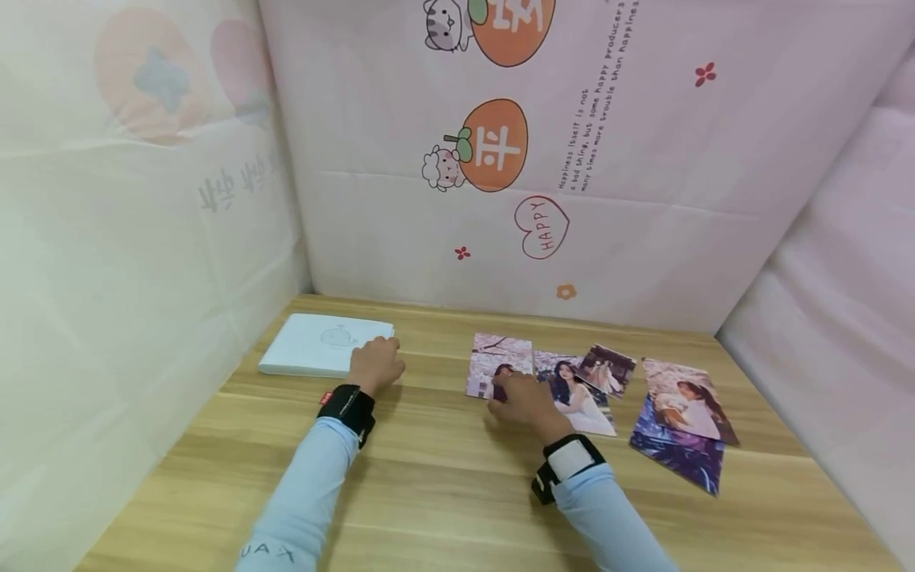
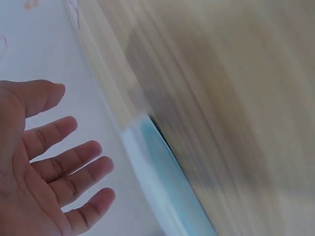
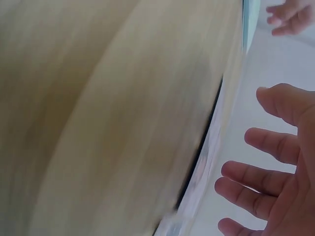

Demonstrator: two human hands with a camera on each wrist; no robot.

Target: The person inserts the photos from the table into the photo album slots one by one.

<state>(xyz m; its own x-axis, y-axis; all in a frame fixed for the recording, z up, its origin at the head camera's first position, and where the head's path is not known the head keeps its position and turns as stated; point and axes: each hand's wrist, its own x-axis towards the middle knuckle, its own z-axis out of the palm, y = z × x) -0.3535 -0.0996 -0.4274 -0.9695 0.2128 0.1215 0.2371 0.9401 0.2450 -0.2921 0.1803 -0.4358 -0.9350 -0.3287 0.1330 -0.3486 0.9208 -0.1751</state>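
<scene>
A pale blue-white booklet (image 1: pixel 307 345) with a small whale-like drawing lies at the back left of the table. My left hand (image 1: pixel 376 364) is above its right end; in the left wrist view the fingers (image 2: pixel 74 167) are spread and hold nothing. My right hand (image 1: pixel 527 403) hovers over the near edge of a blossom photo (image 1: pixel 500 349), partly hiding it. Its fingers (image 3: pixel 256 177) look apart and empty in the right wrist view. Just right of that hand lies a photo of a person in white (image 1: pixel 582 401), with a smaller photo (image 1: pixel 606 369) overlapping its corner.
Farther right, a pink-toned photo (image 1: pixel 689 401) overlaps a purple-blue one (image 1: pixel 679 453). The wood-grain table (image 1: pixel 429 485) is bounded by a printed white cloth (image 1: pixel 400 230) at the back and white cloth walls on both sides.
</scene>
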